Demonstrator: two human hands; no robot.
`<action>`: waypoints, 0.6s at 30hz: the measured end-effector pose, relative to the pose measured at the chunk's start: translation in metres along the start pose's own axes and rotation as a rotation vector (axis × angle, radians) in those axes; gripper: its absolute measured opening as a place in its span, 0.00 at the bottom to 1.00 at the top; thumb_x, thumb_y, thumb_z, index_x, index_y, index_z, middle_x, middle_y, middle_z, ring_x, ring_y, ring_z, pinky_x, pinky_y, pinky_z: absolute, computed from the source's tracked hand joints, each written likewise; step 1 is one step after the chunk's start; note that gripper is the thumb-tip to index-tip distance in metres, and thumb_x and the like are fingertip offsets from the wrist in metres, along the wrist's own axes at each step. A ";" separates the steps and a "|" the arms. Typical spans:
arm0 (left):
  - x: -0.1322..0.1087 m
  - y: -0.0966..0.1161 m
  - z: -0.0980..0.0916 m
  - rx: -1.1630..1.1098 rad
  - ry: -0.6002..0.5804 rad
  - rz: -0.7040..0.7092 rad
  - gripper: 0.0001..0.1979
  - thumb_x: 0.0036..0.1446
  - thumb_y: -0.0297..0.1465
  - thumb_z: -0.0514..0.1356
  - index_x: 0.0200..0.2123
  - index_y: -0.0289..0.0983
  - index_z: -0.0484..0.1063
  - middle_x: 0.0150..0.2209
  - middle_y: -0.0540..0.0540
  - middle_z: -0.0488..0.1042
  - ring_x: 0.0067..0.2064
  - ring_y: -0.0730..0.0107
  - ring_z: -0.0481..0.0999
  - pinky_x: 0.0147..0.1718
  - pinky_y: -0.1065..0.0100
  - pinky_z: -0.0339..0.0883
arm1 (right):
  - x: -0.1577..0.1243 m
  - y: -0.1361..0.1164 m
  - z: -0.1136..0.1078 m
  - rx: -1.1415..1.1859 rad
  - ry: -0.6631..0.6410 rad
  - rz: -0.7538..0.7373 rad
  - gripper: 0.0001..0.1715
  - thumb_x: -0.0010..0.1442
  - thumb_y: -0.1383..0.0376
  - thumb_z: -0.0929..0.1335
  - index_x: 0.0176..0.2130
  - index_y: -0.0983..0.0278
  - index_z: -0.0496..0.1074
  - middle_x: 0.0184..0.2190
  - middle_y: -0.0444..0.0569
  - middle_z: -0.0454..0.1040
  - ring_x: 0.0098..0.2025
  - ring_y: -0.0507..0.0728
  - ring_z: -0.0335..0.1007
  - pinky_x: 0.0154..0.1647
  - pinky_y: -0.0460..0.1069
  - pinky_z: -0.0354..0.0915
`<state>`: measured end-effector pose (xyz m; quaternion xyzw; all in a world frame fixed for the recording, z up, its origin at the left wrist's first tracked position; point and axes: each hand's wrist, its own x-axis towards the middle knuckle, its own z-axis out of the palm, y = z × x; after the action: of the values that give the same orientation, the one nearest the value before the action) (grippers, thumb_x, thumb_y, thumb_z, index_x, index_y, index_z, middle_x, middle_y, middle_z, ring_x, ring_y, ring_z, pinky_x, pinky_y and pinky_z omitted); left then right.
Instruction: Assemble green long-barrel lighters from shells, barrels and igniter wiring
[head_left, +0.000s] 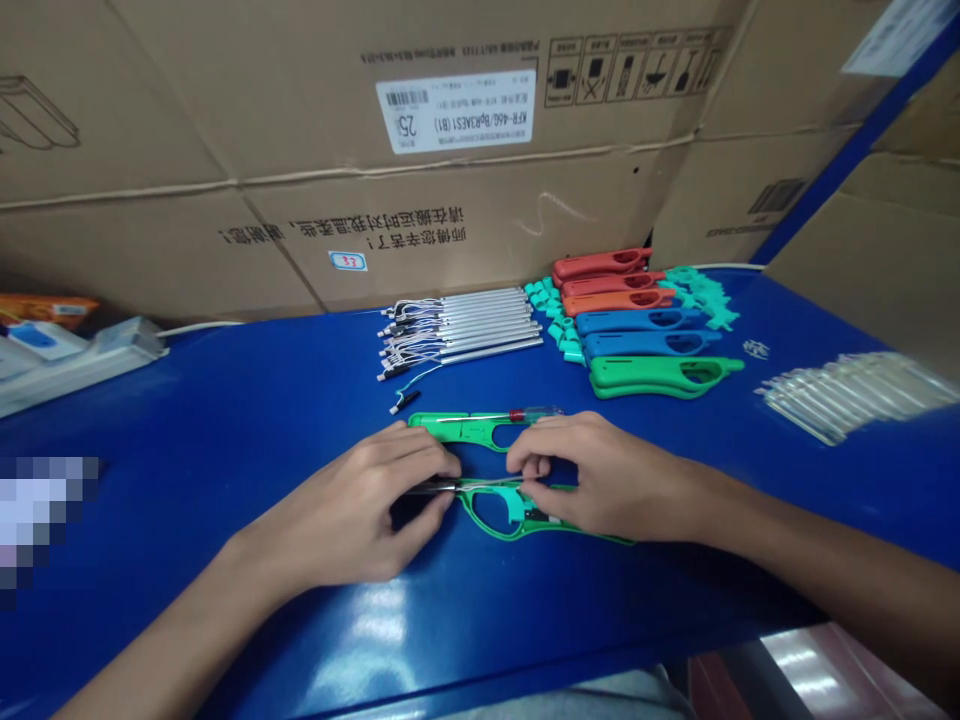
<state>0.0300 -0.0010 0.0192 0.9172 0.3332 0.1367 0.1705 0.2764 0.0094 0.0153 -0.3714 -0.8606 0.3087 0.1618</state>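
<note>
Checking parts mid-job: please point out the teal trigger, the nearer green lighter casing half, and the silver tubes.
Teal trigger [516, 503]: head view, on its curved body.
Nearer green lighter casing half [506, 537]: head view, on the lower rim of its opening.
Silver tubes [491, 323]: head view, on a tube mid-row.

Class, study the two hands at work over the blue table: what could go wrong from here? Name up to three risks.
1. The thin pale wire beside the right hand might snag or bend.
2. The teal piece sits in the open lower green shell, so a knock could dislodge it.
3. The screwdriver lies on the upper green shell, near both hands, and might roll off.
</note>
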 end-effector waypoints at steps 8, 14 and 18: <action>0.000 -0.003 -0.002 0.038 -0.002 0.003 0.06 0.59 0.27 0.55 0.36 0.37 0.73 0.33 0.46 0.73 0.36 0.64 0.73 0.40 0.61 0.67 | -0.001 0.000 0.001 -0.046 -0.011 -0.026 0.08 0.56 0.75 0.68 0.33 0.64 0.74 0.30 0.43 0.74 0.34 0.51 0.67 0.38 0.47 0.60; -0.002 -0.006 -0.001 0.055 -0.013 -0.049 0.05 0.58 0.27 0.55 0.38 0.37 0.69 0.35 0.46 0.72 0.37 0.63 0.72 0.41 0.60 0.68 | -0.001 -0.002 0.000 -0.051 -0.005 -0.031 0.07 0.56 0.75 0.67 0.33 0.64 0.74 0.30 0.43 0.74 0.33 0.51 0.67 0.38 0.47 0.59; -0.001 -0.006 -0.002 0.056 -0.041 -0.039 0.04 0.58 0.26 0.55 0.34 0.37 0.69 0.33 0.47 0.71 0.36 0.64 0.71 0.40 0.60 0.66 | -0.001 -0.001 0.000 -0.057 -0.009 -0.049 0.08 0.60 0.73 0.66 0.34 0.65 0.75 0.31 0.44 0.75 0.34 0.52 0.68 0.38 0.48 0.60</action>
<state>0.0250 0.0026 0.0184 0.9176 0.3509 0.1053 0.1542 0.2767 0.0076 0.0163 -0.3533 -0.8786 0.2816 0.1549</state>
